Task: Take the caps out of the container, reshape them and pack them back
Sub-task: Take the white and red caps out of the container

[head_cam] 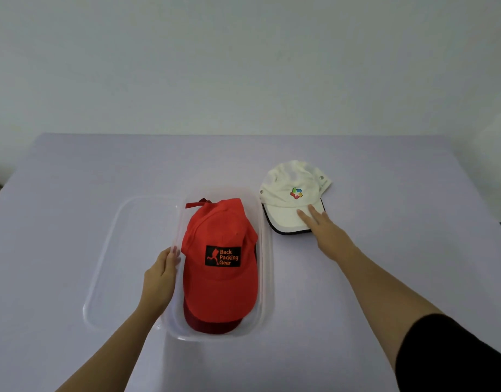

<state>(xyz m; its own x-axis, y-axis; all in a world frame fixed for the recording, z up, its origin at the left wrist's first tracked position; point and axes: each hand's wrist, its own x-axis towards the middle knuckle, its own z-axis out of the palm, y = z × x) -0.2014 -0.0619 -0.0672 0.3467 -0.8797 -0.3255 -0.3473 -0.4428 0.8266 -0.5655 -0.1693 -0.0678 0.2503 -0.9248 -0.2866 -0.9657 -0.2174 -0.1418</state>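
Rightward, white cap (291, 188), brim under right grip (327, 236)

Saw red cap (219, 258), black "Back Packing Gear" patch, crown-up inside clear container (267, 278), darker brim beneath. Spotted cream cap (291, 193), dark-edged brim, just right of container's far end.

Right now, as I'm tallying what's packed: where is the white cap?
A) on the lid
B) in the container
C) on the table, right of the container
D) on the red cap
C: the white cap lies on the table right of the container, the right hand touching its brim.
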